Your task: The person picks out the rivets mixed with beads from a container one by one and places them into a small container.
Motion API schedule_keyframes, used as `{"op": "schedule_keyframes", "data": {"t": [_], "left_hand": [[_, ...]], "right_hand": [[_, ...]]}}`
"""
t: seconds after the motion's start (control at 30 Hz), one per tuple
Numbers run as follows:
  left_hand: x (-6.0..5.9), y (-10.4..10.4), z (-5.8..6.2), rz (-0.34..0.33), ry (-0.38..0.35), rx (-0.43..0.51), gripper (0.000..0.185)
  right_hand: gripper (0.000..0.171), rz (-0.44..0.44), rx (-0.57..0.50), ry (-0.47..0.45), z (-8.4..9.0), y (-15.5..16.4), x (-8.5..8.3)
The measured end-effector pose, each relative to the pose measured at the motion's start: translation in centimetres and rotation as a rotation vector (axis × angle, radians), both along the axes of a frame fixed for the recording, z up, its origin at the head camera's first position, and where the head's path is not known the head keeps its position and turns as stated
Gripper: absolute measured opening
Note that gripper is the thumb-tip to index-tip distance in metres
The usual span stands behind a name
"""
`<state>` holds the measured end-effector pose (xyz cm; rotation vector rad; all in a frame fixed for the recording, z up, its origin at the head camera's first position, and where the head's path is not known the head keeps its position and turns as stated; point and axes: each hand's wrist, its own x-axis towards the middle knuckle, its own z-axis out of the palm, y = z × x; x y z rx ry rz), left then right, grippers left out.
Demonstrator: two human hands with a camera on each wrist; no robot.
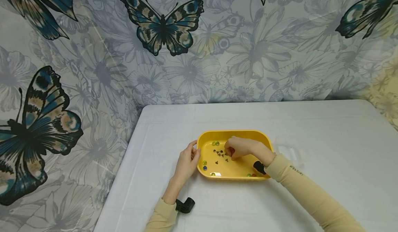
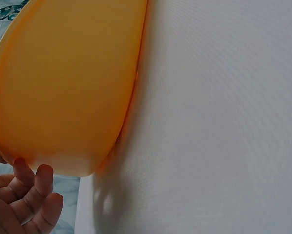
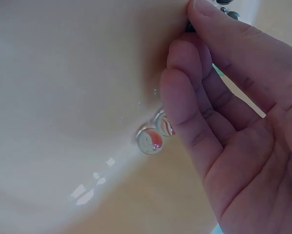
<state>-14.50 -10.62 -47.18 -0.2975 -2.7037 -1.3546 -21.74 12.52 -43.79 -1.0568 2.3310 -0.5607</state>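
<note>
right hand (image 1: 240, 148) fingers pinch dark bits (image 1: 219, 153) in yellow tray (image 1: 236, 134) holding marbles (image 1: 215, 143); left hand (image 1: 187, 160) grips rim.

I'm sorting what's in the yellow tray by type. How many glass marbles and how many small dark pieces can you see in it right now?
In the yellow tray, head view:
Glass marbles: 7 (2 at the far side, 2 at the left wall, 1 at the near-left corner, 2 at the near wall)
Small dark pieces: about 7; some may be hidden under the right hand
Total: about 14
</note>
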Motion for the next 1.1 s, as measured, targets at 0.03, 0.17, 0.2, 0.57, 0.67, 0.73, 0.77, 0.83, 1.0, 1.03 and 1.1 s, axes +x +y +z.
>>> {"op": "schedule_keyframes", "data": {"t": [0.03, 0.17, 0.2, 0.57, 0.67, 0.73, 0.77, 0.83, 1.0, 1.03, 1.1], "left_hand": [[0.00, 0.01, 0.00, 0.001, 0.001, 0.000, 0.037], [0.01, 0.02, -0.05, 0.003, 0.014, -0.005, 0.036], [0.00, 0.02, -0.07, 0.003, 0.019, -0.006, 0.036], [0.02, 0.03, -0.14, 0.004, 0.031, -0.006, 0.036], [0.04, 0.03, -0.12, 0.004, 0.029, -0.005, 0.036], [0.03, 0.02, -0.13, 0.003, 0.027, -0.006, 0.036], [0.04, 0.02, -0.13, 0.003, 0.028, -0.006, 0.036], [0.03, 0.02, -0.14, 0.002, 0.028, -0.007, 0.036], [0.04, 0.02, -0.13, 0.003, 0.020, -0.007, 0.036], [0.04, 0.02, -0.12, 0.004, 0.018, -0.007, 0.036], [0.05, 0.03, -0.09, 0.003, 0.017, -0.005, 0.036]], "right_hand": [[0.016, -0.002, 0.002, -0.004, -0.02, 0.00, -0.01], [0.016, -0.004, -0.004, -0.023, -0.02, -0.02, -0.06], [0.017, -0.006, -0.006, -0.028, -0.01, -0.03, -0.06], [0.017, -0.032, 0.001, -0.067, 0.13, 0.02, 0.01], [0.016, -0.035, 0.003, -0.071, 0.14, 0.02, 0.02], [0.016, -0.036, 0.005, -0.071, 0.15, 0.03, 0.02], [0.016, -0.035, 0.006, -0.071, 0.14, 0.04, 0.01], [0.016, -0.036, 0.009, -0.071, 0.14, 0.07, 0.00], [0.017, -0.036, 0.016, -0.070, 0.22, 0.12, 0.04], [0.017, -0.036, 0.017, -0.069, 0.23, 0.14, 0.04], [0.017, -0.037, 0.023, -0.067, 0.26, 0.15, 0.05]]}}
